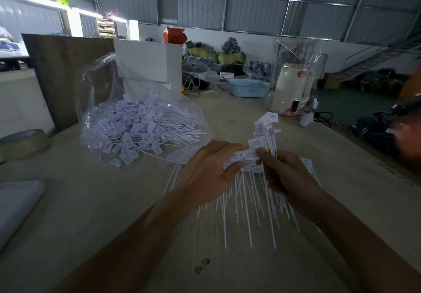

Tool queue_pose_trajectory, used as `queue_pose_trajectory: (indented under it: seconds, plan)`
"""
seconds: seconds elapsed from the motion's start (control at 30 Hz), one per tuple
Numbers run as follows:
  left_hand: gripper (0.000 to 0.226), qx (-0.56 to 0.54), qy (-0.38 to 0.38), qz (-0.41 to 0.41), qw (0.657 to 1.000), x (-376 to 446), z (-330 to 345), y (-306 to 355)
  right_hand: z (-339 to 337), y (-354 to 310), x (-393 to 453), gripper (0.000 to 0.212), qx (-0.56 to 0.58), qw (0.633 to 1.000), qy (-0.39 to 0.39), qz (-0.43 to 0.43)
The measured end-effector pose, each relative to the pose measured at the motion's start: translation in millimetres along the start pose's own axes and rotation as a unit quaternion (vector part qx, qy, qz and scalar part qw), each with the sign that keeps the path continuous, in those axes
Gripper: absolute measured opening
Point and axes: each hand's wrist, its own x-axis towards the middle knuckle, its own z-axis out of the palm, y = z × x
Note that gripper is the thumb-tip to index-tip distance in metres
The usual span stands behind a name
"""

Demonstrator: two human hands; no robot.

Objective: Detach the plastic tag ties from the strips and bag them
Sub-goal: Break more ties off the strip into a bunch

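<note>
A strip of white plastic tag ties [245,192] lies on the wooden table [114,213] in front of me, its thin tails pointing toward me. My left hand [208,170] presses on the strip's label end, fingers curled over it. My right hand [288,174] grips a bundle of detached tag ties [265,131] that stands upright, labels fanned out above my fingers. To the left, a clear plastic bag [102,87] lies open with a heap of loose tag ties [141,128] spilling from its mouth.
A roll of tape [22,143] sits at the left edge, a pale flat object [16,203] below it. A white box [148,60], a blue basket [248,87] and a cream kettle in a clear bag [291,87] stand at the back. A blurred person's arm [410,133] is at the right.
</note>
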Motion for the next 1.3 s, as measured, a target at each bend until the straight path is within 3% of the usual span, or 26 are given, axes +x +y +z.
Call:
queue_pose_trajectory:
  seconds: [0.23, 0.43, 0.53, 0.7, 0.83, 0.97, 1.13, 1.23, 1.3]
  plan:
    - [0.037, 0.042, -0.027, 0.009, 0.999, 0.9, -0.8, -2.4, 3.8, 0.4, 1.9, 0.033, -0.014, 0.999, 0.043, 0.004]
    - [0.022, 0.065, -0.018, 0.028, 0.997, 0.3, -3.2, 1.4, 7.9, -0.7, -1.4, 0.038, -0.110, 0.992, 0.051, -0.041]
    - [0.026, 0.073, -0.045, 0.030, 0.996, 0.0, -4.0, 2.0, 8.5, -0.4, -1.9, 0.036, -0.170, 0.981, 0.055, -0.075]
    - [0.022, 0.012, -0.071, -0.015, 0.997, -2.6, 2.0, -6.4, 7.9, 3.8, -1.5, 0.040, -0.242, 0.960, 0.055, -0.132]
    - [0.025, -0.097, -0.093, -0.083, 0.987, -1.1, 9.4, -16.0, 8.4, 5.4, -0.8, 0.033, -0.299, 0.935, 0.043, -0.184]
    - [0.011, -0.143, -0.077, -0.073, 0.984, 2.6, 9.7, -15.0, 7.3, 3.4, 0.2, 0.045, -0.269, 0.944, 0.053, -0.182]
    - [0.018, -0.109, -0.068, -0.031, 0.991, -2.9, 9.6, -9.3, 7.4, 8.1, 3.2, 0.047, -0.259, 0.948, 0.036, -0.181]
    - [0.013, -0.103, -0.046, -0.044, 0.993, -1.6, 7.9, -11.4, 9.9, 7.9, 2.0, 0.059, -0.242, 0.954, 0.014, -0.177]
    - [0.011, -0.121, -0.022, -0.074, 0.990, 0.5, 7.1, -13.0, 8.3, 7.6, 2.1, 0.055, -0.243, 0.955, 0.003, -0.168]
